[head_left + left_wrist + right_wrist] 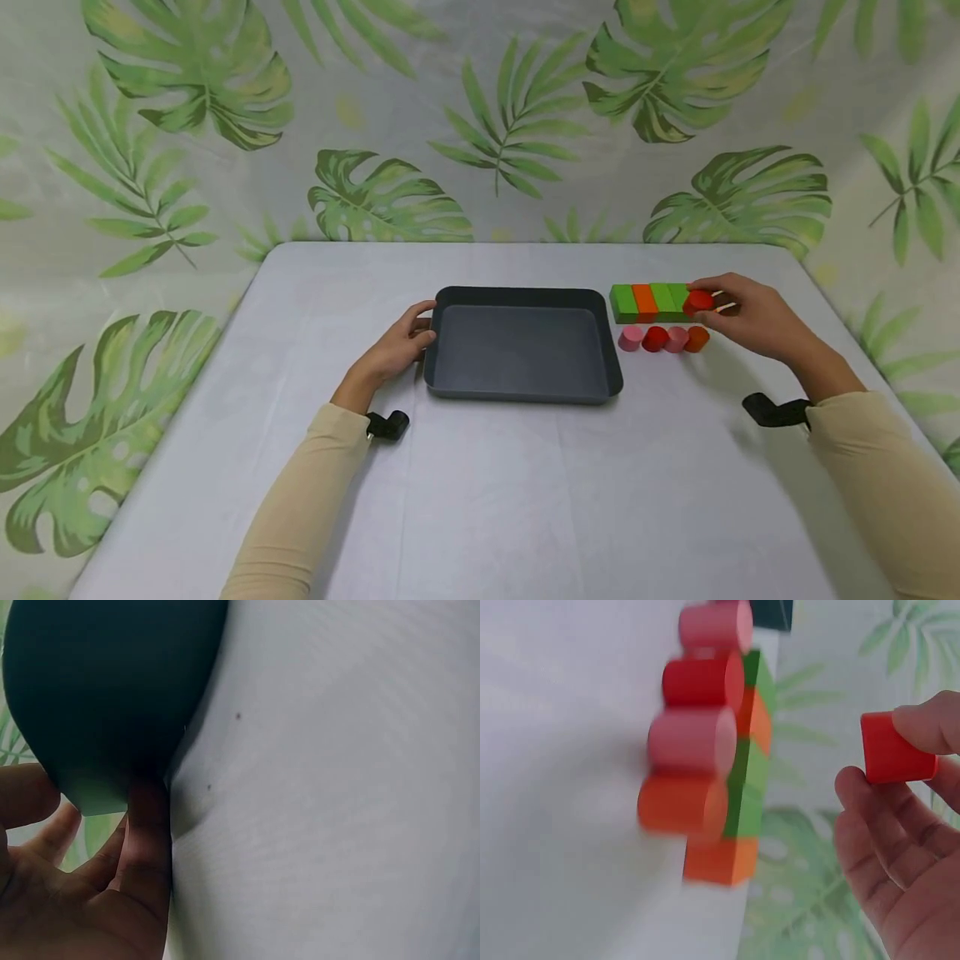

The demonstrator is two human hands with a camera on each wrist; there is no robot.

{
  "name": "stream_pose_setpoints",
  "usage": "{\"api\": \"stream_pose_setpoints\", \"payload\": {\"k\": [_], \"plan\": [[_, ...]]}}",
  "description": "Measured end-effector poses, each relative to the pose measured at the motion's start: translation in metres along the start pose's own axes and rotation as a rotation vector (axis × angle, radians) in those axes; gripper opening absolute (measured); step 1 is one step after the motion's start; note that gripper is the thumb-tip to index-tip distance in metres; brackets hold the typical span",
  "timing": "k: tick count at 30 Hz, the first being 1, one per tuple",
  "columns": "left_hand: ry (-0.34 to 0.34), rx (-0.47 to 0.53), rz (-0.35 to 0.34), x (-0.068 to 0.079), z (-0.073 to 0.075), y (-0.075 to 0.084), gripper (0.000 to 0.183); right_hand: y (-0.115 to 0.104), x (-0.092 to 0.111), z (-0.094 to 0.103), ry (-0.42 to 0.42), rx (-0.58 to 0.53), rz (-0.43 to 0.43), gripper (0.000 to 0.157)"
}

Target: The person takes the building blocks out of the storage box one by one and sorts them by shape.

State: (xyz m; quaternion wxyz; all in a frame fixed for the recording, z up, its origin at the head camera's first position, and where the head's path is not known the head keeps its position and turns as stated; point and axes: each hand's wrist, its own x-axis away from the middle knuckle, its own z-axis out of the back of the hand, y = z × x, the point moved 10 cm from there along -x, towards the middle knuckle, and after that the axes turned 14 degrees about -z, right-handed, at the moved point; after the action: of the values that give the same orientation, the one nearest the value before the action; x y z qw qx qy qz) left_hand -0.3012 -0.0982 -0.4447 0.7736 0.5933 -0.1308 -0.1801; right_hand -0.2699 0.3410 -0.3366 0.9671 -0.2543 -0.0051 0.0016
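A dark grey rectangular baking tray (525, 354) lies on the table. My left hand (397, 346) grips its left side, and in the left wrist view the fingers (146, 847) lie against the tray's outer wall (105, 697). At the right, my right hand (757, 321) pinches a red cylinder block (896, 746) between thumb and fingers, raised above the right end of a row of green and orange blocks (643, 303). In front of that row stand several cylinder blocks: pink (631, 337), red (656, 338), another pink (677, 339) and orange (697, 339).
A white cloth covers the table (487, 500). Behind it hangs a leaf-patterned curtain (525, 125). The right wrist view shows an orange block (720, 861) at the row's near end, partly hidden by my right hand in the head view.
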Motion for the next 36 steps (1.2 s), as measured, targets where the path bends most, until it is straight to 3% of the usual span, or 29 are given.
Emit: {"api": "stream_pose_setpoints", "payload": {"k": [9,20,30,36], "plan": [[0.002,-0.012,-0.006,-0.002,0.001,-0.001,0.059,0.035,0.003,0.012,0.034,0.018,-0.031,0.043],[0.010,-0.008,-0.003,-0.001,0.000,0.000,0.059,0.090,-0.005,-0.011,-0.029,0.060,-0.157,0.047],[-0.006,-0.017,-0.016,-0.001,-0.001,0.004,0.059,0.090,-0.007,-0.017,-0.040,0.047,-0.148,0.045],[0.001,-0.005,-0.006,0.000,-0.001,0.002,0.059,0.093,-0.009,-0.028,-0.102,0.052,-0.168,0.045]]}}
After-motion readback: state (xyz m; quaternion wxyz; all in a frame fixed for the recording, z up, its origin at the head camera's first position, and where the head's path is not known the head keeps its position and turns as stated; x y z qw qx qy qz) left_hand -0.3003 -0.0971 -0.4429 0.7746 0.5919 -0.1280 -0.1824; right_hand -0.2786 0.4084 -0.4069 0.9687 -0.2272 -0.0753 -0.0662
